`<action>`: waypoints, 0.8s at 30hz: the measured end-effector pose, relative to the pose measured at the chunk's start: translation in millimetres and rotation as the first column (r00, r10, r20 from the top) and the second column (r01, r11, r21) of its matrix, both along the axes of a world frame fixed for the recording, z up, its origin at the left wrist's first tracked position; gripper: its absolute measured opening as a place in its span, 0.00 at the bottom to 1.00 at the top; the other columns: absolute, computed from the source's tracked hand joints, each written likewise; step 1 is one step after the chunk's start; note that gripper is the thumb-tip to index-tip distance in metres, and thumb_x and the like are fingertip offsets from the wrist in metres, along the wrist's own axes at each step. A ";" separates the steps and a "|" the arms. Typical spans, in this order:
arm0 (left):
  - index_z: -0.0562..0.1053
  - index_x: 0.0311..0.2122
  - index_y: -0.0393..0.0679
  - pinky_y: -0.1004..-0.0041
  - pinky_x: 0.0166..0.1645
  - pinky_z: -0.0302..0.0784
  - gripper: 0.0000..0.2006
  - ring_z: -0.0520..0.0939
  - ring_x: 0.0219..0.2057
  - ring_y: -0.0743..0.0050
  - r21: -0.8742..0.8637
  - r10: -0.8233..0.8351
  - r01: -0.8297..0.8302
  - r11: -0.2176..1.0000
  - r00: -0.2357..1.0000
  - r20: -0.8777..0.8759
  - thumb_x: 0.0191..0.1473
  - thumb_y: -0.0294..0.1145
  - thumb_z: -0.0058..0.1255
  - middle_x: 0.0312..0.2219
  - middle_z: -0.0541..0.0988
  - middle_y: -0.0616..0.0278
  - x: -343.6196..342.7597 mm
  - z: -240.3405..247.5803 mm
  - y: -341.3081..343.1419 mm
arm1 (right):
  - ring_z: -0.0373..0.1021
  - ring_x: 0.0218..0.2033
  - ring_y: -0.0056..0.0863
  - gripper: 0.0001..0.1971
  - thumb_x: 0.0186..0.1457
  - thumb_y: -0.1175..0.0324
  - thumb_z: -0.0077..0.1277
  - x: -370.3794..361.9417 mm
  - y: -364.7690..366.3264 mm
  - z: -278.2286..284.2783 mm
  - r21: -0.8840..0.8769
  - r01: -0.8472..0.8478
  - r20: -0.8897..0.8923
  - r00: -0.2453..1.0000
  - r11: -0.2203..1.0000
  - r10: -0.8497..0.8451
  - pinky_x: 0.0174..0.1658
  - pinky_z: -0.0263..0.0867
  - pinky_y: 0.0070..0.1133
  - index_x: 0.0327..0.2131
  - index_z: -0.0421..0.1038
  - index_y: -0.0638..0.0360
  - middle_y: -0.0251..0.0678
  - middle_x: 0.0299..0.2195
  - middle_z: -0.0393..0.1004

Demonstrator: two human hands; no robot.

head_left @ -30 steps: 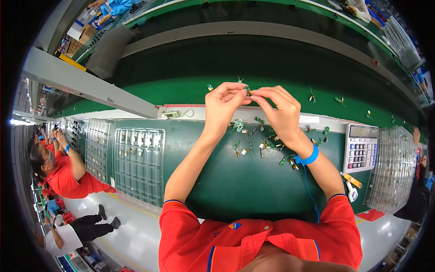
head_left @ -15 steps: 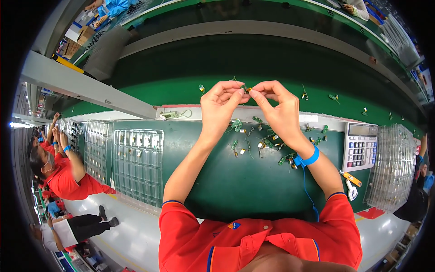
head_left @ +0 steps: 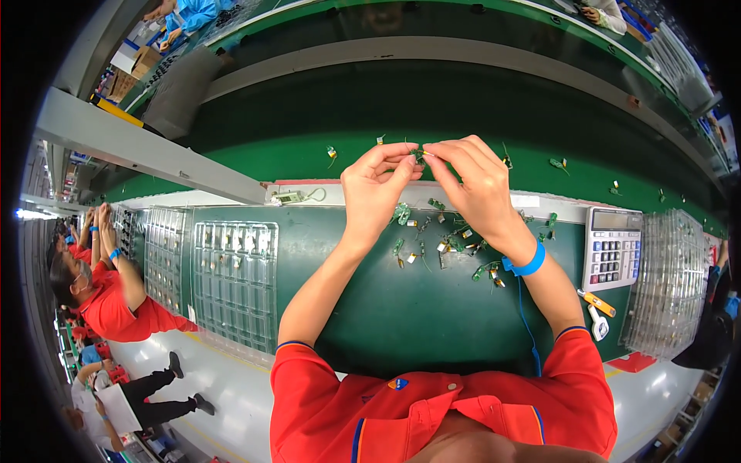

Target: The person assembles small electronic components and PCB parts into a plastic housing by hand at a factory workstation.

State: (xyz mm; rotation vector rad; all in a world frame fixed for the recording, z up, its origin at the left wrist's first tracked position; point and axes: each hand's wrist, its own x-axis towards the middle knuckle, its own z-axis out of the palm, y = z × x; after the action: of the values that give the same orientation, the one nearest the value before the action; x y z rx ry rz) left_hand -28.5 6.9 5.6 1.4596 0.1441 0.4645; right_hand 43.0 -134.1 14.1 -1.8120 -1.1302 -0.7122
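Observation:
Above the near edge of the green belt, my two hands meet fingertip to fingertip around a small green circuit board (head_left: 419, 157). My left hand (head_left: 372, 185) pinches its left side between thumb and fingers. From the other side my right hand (head_left: 477, 181) grips it at a small pale-yellow part, with thumb and forefinger closed. The fingers cover much of the board. A blue wrist strap (head_left: 528, 261) with a cord circles my right wrist. Below my hands, several loose circuit boards with wires (head_left: 459, 245) lie scattered on the green worktop (head_left: 370, 316).
Left on the worktop is a clear compartment tray (head_left: 235, 285), partly filled. A calculator (head_left: 612, 247), an orange-handled cutter (head_left: 597, 302) and stacked clear trays (head_left: 668, 285) stand right. More boards lie on the green belt (head_left: 270, 158). A grey beam (head_left: 154, 147) crosses at left; a co-worker (head_left: 100, 297) stands beyond.
Boards on the belt have shifted left. My hands stay nearly in place while the board between them has turned slightly. A person at the lower left has moved.

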 end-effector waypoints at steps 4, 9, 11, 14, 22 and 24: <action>0.74 0.40 0.29 0.77 0.38 0.81 0.08 0.82 0.33 0.72 0.012 0.016 -0.016 1.000 1.000 0.000 0.54 0.19 0.50 0.33 0.79 0.54 0.9 -3.3 0.6 | 0.72 0.27 0.26 0.08 0.45 0.80 0.58 -5.7 1.8 1.9 0.053 -0.103 -0.267 0.957 0.993 0.113 0.27 0.71 0.19 0.33 0.76 0.64 0.36 0.27 0.76; 0.74 0.40 0.30 0.77 0.38 0.81 0.09 0.82 0.32 0.72 -0.069 -0.012 0.008 0.998 0.998 -0.058 0.54 0.19 0.50 0.33 0.79 0.55 -1.5 5.0 2.3 | 0.73 0.28 0.26 0.08 0.46 0.80 0.57 -5.7 -2.6 6.6 0.055 -0.152 -0.359 0.919 0.987 0.161 0.28 0.71 0.19 0.33 0.76 0.64 0.37 0.27 0.76; 0.74 0.40 0.30 0.77 0.39 0.81 0.08 0.82 0.33 0.72 -0.068 -0.009 0.006 0.998 0.999 -0.050 0.54 0.19 0.50 0.32 0.79 0.55 -1.6 4.3 0.9 | 0.73 0.28 0.24 0.07 0.47 0.79 0.57 -3.8 -3.6 1.7 -0.003 -0.052 -0.144 0.988 0.999 0.051 0.31 0.72 0.20 0.32 0.77 0.63 0.37 0.27 0.77; 0.74 0.40 0.30 0.76 0.40 0.80 0.08 0.82 0.33 0.72 -0.049 0.000 -0.002 0.999 0.999 -0.048 0.54 0.19 0.51 0.32 0.80 0.55 -3.1 3.1 2.6 | 0.73 0.28 0.24 0.05 0.47 0.77 0.58 -6.7 -6.8 6.2 -0.088 -0.040 -0.218 0.976 0.995 0.020 0.33 0.72 0.20 0.31 0.77 0.64 0.38 0.28 0.77; 0.75 0.41 0.30 0.75 0.44 0.79 0.09 0.82 0.36 0.71 -0.066 -0.048 0.047 0.997 0.999 -0.013 0.54 0.20 0.52 0.35 0.80 0.53 -2.3 8.6 -1.9 | 0.71 0.32 0.18 0.08 0.51 0.71 0.58 1.0 -8.0 11.0 0.192 -0.138 -0.868 0.438 0.972 0.234 0.39 0.69 0.18 0.32 0.75 0.66 0.34 0.27 0.76; 0.75 0.42 0.30 0.75 0.45 0.78 0.10 0.82 0.37 0.70 -0.094 -0.075 0.075 0.993 0.997 0.002 0.54 0.20 0.52 0.36 0.80 0.53 -3.0 10.6 -3.1 | 0.71 0.33 0.17 0.09 0.52 0.69 0.58 2.8 -7.9 9.5 0.268 -0.171 -0.857 0.407 0.948 0.316 0.41 0.69 0.18 0.32 0.74 0.66 0.33 0.27 0.75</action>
State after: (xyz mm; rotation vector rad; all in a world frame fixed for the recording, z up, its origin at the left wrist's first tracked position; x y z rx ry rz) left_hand -31.5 3.8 16.2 1.3680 0.1103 0.3908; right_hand 45.8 -141.9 23.6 -1.4793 -0.5340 0.3891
